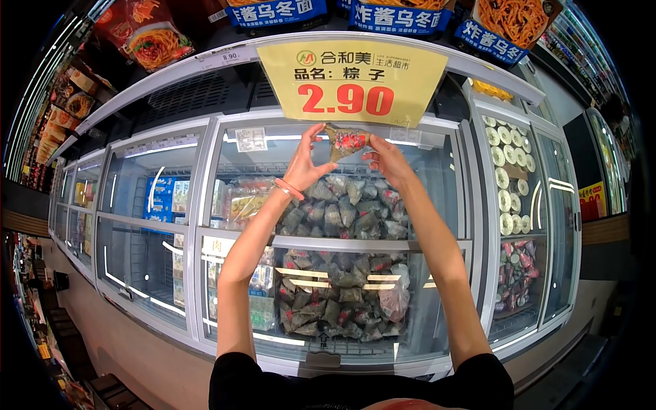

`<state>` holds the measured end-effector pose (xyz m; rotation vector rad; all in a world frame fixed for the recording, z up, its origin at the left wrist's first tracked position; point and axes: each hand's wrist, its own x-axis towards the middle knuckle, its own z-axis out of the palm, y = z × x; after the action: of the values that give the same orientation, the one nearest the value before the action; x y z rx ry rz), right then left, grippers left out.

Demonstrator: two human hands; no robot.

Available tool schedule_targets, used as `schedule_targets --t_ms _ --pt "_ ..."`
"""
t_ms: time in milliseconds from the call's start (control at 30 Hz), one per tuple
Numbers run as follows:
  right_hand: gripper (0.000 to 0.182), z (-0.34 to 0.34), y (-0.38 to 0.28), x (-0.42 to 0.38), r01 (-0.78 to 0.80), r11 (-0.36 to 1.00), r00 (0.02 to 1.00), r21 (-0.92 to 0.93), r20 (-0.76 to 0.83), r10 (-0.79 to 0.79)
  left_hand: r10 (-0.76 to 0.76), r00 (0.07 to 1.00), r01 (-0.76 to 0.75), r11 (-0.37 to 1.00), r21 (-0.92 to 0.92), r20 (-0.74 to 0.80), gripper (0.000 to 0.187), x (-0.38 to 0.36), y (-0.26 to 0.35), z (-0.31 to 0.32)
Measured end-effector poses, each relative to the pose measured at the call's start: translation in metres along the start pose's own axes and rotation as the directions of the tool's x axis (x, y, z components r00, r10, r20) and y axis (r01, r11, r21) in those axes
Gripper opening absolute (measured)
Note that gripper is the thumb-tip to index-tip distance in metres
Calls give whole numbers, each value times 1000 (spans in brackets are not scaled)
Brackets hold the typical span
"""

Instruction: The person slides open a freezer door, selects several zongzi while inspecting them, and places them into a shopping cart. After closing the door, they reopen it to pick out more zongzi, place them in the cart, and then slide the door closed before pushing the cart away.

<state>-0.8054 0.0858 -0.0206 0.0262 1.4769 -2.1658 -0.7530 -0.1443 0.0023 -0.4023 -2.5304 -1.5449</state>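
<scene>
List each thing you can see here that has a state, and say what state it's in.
Wrapped zongzi packet: lifted above the freezer, pinched between both hands.
Left hand: fingers closed on the packet's left end.
Right hand: fingers closed on its right end.
Freezer lid: slid open over the heaped packets.
Price sign: upright, reading 2.90.

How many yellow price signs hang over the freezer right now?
1. The yellow price sign reading 2.90 hangs above the freezer, just over both hands; others may be out of view.
</scene>
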Motion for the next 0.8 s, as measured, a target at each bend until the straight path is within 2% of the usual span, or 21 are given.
schedule_targets --t_ms 400,800 --pt "45 -9 1 -5 -27 999 1000 32 -3 27 -54 997 58 995 -86 54 93 4 0 6" --pt "44 -11 -1 -12 -57 998 998 -7 0 57 -81 994 91 987 -136 80 93 1 -2 8"
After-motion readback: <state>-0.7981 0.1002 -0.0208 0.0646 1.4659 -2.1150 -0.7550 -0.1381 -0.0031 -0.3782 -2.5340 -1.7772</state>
